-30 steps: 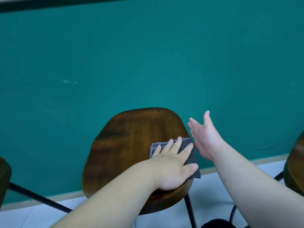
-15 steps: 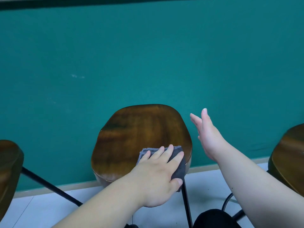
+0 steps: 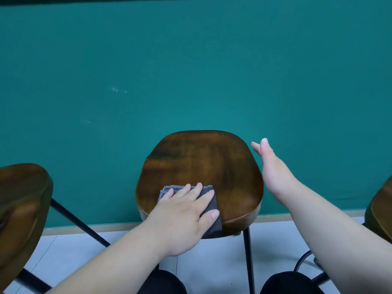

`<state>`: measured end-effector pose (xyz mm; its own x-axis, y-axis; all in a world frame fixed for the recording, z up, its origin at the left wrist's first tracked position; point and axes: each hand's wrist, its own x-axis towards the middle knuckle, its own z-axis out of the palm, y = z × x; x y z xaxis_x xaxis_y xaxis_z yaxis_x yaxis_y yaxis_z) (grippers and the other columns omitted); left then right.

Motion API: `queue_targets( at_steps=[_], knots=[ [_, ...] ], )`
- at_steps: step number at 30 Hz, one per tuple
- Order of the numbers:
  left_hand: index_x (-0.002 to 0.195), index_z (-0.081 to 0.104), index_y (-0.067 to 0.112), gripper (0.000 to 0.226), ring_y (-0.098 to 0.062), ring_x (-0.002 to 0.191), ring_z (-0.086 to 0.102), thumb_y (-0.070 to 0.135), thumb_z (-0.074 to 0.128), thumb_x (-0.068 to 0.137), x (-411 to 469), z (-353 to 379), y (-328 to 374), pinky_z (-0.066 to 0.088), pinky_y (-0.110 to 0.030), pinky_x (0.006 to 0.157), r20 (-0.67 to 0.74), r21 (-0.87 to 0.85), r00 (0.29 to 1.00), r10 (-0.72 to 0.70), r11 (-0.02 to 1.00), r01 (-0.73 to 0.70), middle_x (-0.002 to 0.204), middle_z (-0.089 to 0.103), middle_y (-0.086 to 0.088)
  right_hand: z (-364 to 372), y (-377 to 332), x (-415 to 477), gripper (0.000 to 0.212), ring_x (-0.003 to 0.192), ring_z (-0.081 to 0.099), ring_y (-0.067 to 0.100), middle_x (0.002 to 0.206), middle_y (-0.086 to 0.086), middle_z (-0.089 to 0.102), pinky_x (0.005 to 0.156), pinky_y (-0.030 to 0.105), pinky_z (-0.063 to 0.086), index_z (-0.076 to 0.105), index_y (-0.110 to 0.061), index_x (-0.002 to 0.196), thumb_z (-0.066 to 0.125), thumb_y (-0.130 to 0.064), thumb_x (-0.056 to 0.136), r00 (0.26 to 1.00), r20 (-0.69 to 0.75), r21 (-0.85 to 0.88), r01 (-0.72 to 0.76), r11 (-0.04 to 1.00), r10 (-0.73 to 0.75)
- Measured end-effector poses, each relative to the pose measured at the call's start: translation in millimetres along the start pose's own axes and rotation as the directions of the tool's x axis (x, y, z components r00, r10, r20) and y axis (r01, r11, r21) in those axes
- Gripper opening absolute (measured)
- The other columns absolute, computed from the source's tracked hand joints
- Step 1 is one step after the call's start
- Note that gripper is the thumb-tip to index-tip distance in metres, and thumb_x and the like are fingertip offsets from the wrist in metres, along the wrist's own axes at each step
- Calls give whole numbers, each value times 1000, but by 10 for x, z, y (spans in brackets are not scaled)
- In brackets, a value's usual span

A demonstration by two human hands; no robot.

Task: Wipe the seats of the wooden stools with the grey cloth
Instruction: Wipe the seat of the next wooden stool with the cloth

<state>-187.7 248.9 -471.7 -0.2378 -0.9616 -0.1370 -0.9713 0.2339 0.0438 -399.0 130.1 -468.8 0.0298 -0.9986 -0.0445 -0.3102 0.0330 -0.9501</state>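
Item one: middle stool (image 3: 201,162), dark wooden seat on black metal legs (image 3: 249,262), standing close to a teal wall (image 3: 191,71) on a pale floor (image 3: 67,247). Item two: grey cloth (image 3: 214,225), folded into a pad, lying on the near part of that seat with its lower edge draped over the front rim. Item three: left hand (image 3: 182,217), laid palm-down on the cloth, fingers (image 3: 197,188) straight and spread, clasping nothing; the flat press likely serves to keep the whole pad rubbing against the wood. Item four: right hand (image 3: 273,177), fingers extended and relaxed, holding nothing, raised just beside the seat's right edge; whether it touches the wood cannot be told. It is probably kept clear of the wiping path. Item five: left stool (image 3: 21,194) and right stool (image 3: 379,211), partly in view at either side, same build, no cloth on them. Wiping of the middle seat judged under way.
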Motion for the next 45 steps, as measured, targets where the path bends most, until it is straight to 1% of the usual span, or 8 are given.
queue_targets(
  at_steps=[4,12,20,24,31,36,39,45],
  knots=[
    [159,5,35,57,-21,155,-4,52,8,105,40,-23,-189,3,-46,123,33,27,998,-52,998,51,168,-3,3,83,-27,163,87,154,14,20,167,-11,15,124,50,10,19,-44,157,8,-85,80,999,-21,-95,-49,994,48],
    [159,-2,32,57,-28,154,-11,49,9,106,222,-77,-648,1,-52,123,116,107,977,-177,981,164,167,-14,-3,104,-171,433,77,152,20,20,164,-6,25,122,43,13,29,-34,157,12,-76,94,995,-53,-5,-88,996,87],
    [159,-7,36,62,-23,152,-19,58,7,102,501,-95,-961,-4,-51,123,114,35,965,-237,972,234,166,-20,3,216,-182,803,100,150,26,25,164,-1,28,122,51,19,28,-30,157,14,-89,77,977,-72,39,-197,980,199],
    [159,-6,36,63,-22,151,-22,58,9,102,665,-87,-1096,-7,-49,123,89,19,970,-226,974,226,165,-23,4,218,-112,940,114,147,33,28,161,-1,33,120,53,23,34,-29,155,15,-97,65,966,-52,-21,-254,967,252],
    [159,-5,38,64,-21,152,-18,60,14,102,1033,-146,-1284,-7,-47,123,83,11,968,-235,972,235,167,-17,4,238,-82,1105,105,145,35,33,159,7,37,120,52,24,38,-30,153,12,-95,74,970,-37,-167,-242,956,239],
    [159,1,37,64,-22,154,-9,62,16,102,1266,-240,-1396,-1,-46,124,96,6,973,-210,978,211,168,-8,5,226,8,1162,109,146,32,31,159,6,36,119,49,23,38,-33,153,10,-98,70,987,-22,-208,-161,965,160],
    [160,2,35,64,-24,154,-8,60,16,103,1465,-285,-1496,3,-47,125,117,-3,973,-197,980,199,168,-9,2,232,88,1259,142,151,23,20,164,-3,27,121,42,18,24,-34,158,10,-111,41,997,58,-233,70,970,-58],
    [159,-6,34,63,-27,153,-17,57,15,104,1943,-295,-1656,3,-53,124,149,3,967,-208,978,209,166,-19,-1,242,324,1450,116,151,15,6,164,-16,18,122,33,11,17,-41,158,16,-105,61,988,111,-218,130,967,-107]
  ],
)
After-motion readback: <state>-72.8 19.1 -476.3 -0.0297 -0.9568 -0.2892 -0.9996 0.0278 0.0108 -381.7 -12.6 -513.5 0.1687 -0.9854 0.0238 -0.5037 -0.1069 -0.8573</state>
